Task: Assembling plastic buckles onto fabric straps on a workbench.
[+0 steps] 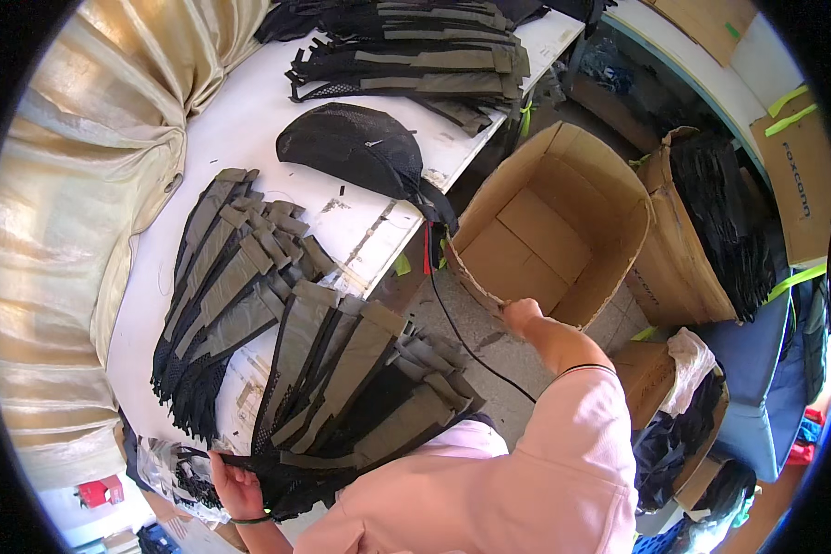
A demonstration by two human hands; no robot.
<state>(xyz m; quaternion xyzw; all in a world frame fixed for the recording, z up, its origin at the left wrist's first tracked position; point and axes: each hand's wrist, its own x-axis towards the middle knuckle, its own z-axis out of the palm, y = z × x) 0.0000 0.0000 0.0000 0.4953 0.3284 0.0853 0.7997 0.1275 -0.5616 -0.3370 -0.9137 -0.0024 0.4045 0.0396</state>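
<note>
My right hand point(523, 316) is closed on the near rim of an open cardboard box point(577, 217), whose inside shows bare brown panels. At the lower left my left hand point(236, 487) pinches the dark end of a black mesh fabric piece point(282, 475). That piece belongs to a fanned stack of olive and black fabric pieces point(342, 369) lying along the table edge in front of me. A second fanned stack point(235, 277) lies just beyond it on the white table point(319, 198). Farther off on the table is a black mesh bag point(351, 148) with a rounded outline.
More olive and black pieces point(415, 60) lie at the table's far end. Right of the open box stands a carton point(683, 249) packed with black material. A blue chair point(743, 369) and small cartons point(642, 369) crowd the right. A black cable point(471, 346) hangs beside the table.
</note>
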